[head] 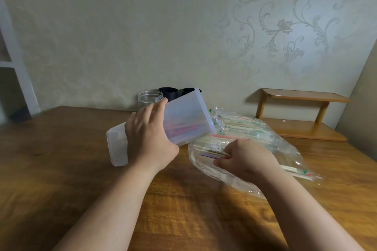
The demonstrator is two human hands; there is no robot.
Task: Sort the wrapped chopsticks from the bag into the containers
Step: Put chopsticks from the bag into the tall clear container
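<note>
My left hand (150,134) grips a tall translucent plastic container (183,120) and holds it tilted above the table, its open mouth toward the right. Red-wrapped chopsticks show faintly through its wall. Beside it lies a clear plastic bag (281,144) holding several wrapped chopsticks with green, red and purple marks. My right hand (244,161) rests on the bag and pinches a wrapped pair of chopsticks (214,154) at its near end. The container's mouth hangs just over the bag's far left part.
A clear round jar (150,99) and two black cups (168,92) stand at the back against the wall. A small wooden shelf (302,116) sits at the back right on the wooden table (61,149). White shelving stands at far left.
</note>
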